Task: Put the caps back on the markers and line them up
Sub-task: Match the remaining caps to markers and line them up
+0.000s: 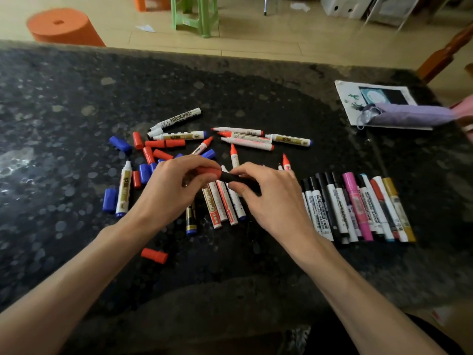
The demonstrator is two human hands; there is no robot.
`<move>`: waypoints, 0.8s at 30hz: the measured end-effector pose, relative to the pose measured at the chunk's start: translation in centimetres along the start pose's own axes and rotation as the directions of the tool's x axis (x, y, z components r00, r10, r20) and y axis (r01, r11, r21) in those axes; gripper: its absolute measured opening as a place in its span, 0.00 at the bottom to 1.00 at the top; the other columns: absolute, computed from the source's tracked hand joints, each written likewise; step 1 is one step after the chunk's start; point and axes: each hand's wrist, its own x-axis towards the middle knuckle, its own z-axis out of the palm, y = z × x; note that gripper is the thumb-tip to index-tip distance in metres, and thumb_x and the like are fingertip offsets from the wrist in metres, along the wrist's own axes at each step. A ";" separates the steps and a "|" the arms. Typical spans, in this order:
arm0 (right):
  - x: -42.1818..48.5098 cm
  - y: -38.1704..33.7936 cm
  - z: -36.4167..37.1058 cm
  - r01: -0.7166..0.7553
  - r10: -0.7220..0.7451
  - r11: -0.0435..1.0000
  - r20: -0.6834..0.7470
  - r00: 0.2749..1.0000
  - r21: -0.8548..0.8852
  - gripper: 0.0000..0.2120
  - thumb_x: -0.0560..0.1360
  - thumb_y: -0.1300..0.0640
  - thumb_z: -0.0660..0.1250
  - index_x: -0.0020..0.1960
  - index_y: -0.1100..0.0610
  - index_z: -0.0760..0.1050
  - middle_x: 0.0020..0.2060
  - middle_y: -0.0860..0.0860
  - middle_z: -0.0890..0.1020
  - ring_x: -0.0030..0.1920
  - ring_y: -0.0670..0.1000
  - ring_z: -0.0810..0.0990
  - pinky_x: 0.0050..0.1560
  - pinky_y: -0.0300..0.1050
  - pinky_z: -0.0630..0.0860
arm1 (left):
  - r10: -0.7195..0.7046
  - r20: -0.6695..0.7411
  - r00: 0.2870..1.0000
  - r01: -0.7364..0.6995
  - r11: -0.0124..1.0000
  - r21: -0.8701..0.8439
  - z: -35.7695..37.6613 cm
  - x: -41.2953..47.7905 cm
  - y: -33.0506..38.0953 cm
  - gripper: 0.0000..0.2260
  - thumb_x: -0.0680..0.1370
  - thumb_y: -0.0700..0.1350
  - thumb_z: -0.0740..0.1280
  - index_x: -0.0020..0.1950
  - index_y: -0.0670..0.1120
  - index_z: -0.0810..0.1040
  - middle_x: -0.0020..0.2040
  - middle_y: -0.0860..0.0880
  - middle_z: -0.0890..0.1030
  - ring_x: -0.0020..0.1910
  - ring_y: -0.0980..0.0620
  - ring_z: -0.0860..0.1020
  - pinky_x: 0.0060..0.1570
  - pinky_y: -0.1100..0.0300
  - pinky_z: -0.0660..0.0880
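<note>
My left hand (176, 185) grips a red cap (208, 172) whose open end meets the tip of a black-bodied marker (234, 178). My right hand (266, 193) pinches that marker's barrel. Both hands hover above the middle of the dark stone table (76, 103). To the right lies a neat row of capped markers (358, 208), side by side. Several uncapped red and blue markers (245, 139) lie scattered beyond the hands, and more sit beneath them (222, 206). Loose red caps (163, 143) and blue caps (120, 144) are strewn to the left.
A single red cap (154, 255) lies near the front, between my forearms. A white sheet with a purple pouch (409, 115) sits at the table's far right. An orange stool (64, 26) and a green stool (195, 14) stand on the floor beyond the table.
</note>
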 end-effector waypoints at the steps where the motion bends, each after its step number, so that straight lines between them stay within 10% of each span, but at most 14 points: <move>1: 0.1 0.3 -0.3 -0.018 0.018 1.000 0.014 1.000 -0.011 0.11 0.80 0.45 0.71 0.61 0.43 0.81 0.50 0.42 0.85 0.53 0.47 0.81 0.56 0.50 0.75 | 0.000 0.012 1.000 0.001 1.000 -0.026 0.1 0.1 0.1 0.13 0.80 0.45 0.70 0.64 0.53 0.81 0.51 0.61 0.84 0.50 0.63 0.82 0.52 0.64 0.79; 11: -0.6 8.2 -6.7 -0.572 0.569 0.820 -0.068 0.819 -0.021 0.14 0.79 0.47 0.73 0.62 0.51 0.83 0.50 0.47 0.86 0.45 0.43 0.80 0.44 0.39 0.72 | 0.036 -0.028 0.999 -0.034 0.998 0.053 1.3 0.6 1.3 0.14 0.81 0.43 0.69 0.66 0.52 0.80 0.52 0.58 0.83 0.47 0.62 0.80 0.45 0.64 0.78; 24: -3.3 9.1 -5.9 -0.572 0.603 0.784 0.076 0.794 -0.243 0.11 0.76 0.41 0.75 0.49 0.47 0.79 0.37 0.42 0.79 0.39 0.41 0.77 0.38 0.42 0.73 | 0.035 0.000 0.999 -0.035 0.996 0.082 2.7 0.8 2.2 0.14 0.81 0.41 0.66 0.64 0.54 0.81 0.51 0.59 0.84 0.48 0.62 0.81 0.44 0.68 0.71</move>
